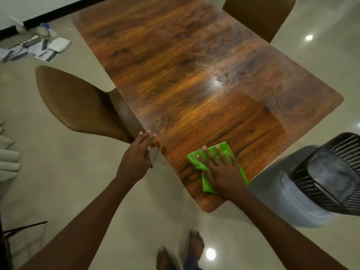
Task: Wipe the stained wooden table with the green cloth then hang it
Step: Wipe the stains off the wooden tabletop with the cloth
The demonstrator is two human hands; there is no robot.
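The glossy wooden table (175,71) runs away from me, with hazy smears on its far right part and a darker, cleaner patch near me. A bright green cloth (220,151) lies flat on the table's near corner. My right hand (224,172) presses down on the cloth with fingers spread, covering its middle. My left hand (136,158) grips the table's left edge, fingertips over the rim.
A brown chair (78,106) is tucked at the table's left side and another brown chair (259,14) at the far right. A black mesh chair (331,172) stands close by on the right. Papers and small items (37,47) litter the floor far left. My bare feet (181,252) stand below.
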